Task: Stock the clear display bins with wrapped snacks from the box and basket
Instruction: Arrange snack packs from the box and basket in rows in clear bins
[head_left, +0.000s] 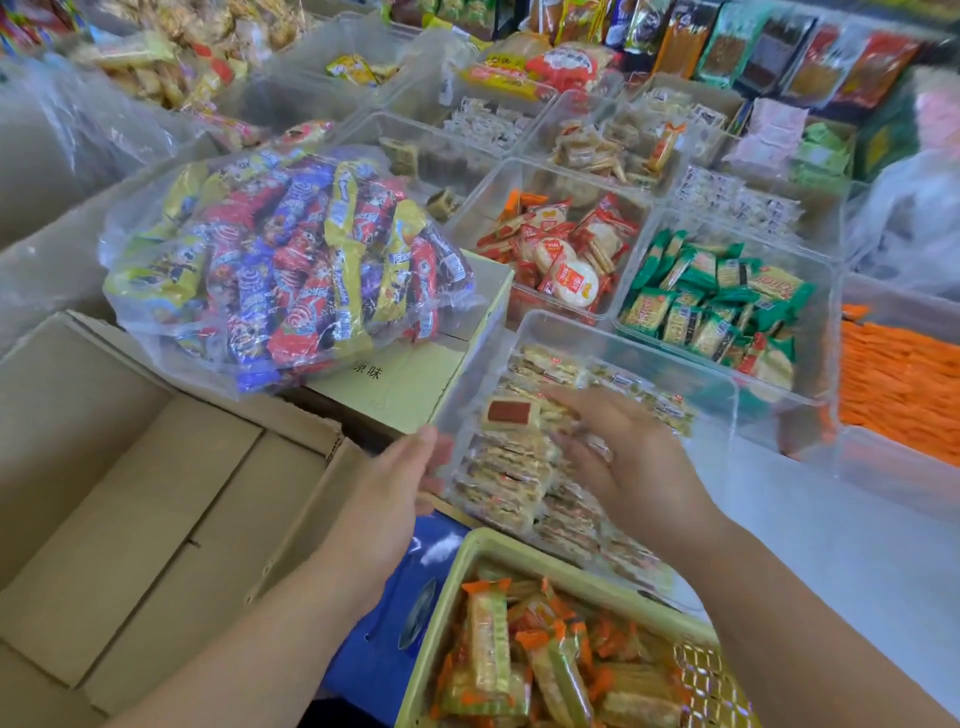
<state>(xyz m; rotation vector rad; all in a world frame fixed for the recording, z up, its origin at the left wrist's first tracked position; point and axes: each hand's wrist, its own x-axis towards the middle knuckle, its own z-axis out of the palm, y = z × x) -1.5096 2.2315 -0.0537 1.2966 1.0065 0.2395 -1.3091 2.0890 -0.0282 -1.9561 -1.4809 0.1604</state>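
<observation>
Clear bin (597, 335) against flat left hand (395, 483); wrapped snacks (511, 470) under loose-fingered right hand (623, 452).

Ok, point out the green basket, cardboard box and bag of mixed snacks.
green basket (441, 616), head view, left wall.
cardboard box (130, 493), head view, bare inner flap.
bag of mixed snacks (291, 260), head view, its middle.
</observation>
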